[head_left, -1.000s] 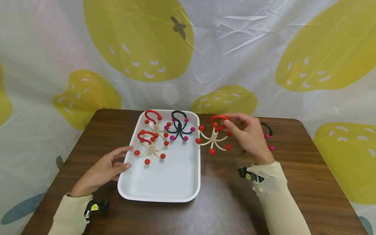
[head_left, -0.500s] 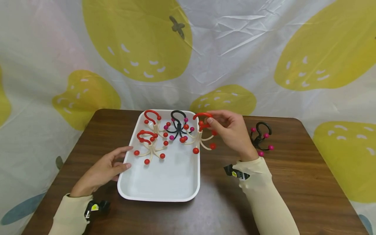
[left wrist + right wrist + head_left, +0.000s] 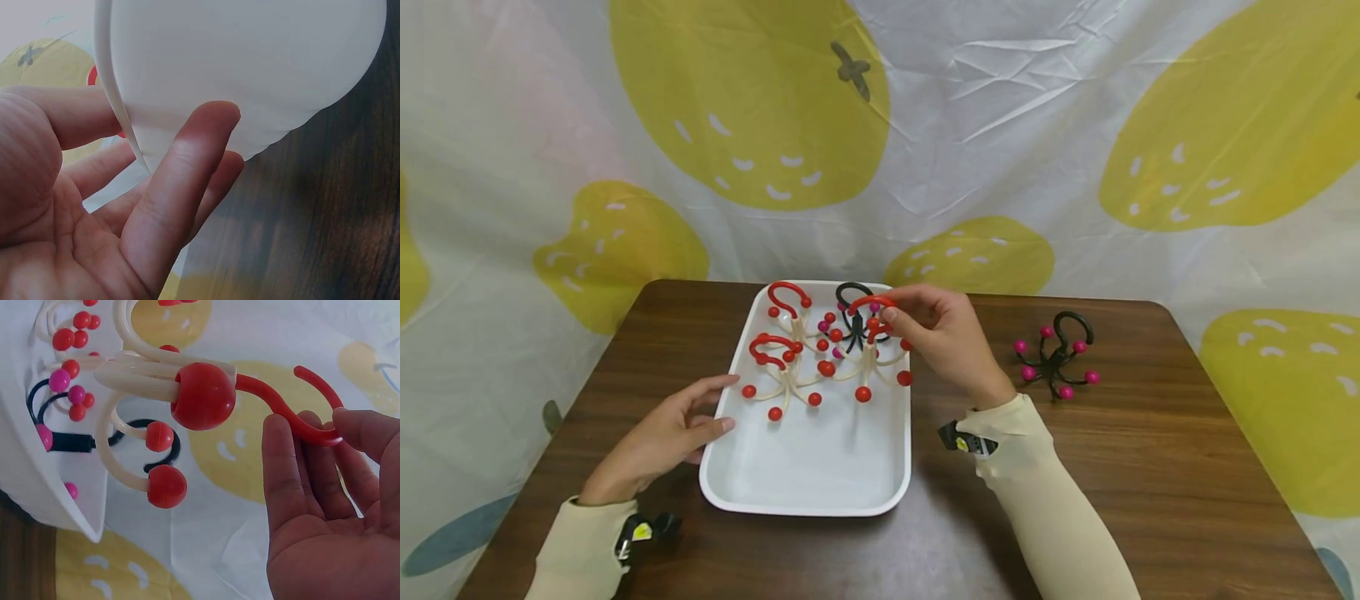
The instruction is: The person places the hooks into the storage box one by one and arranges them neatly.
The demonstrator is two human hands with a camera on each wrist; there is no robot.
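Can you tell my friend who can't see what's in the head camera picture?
A right hand holds a cream-and-red hook hanger by its red hook over a white tray with three more hangers. The left hand touches the tray's edge.

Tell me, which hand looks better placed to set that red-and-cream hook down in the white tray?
Probably the right hand: it already pinches the red-and-cream hook above the white tray. The left hand only rests against the tray's edge.
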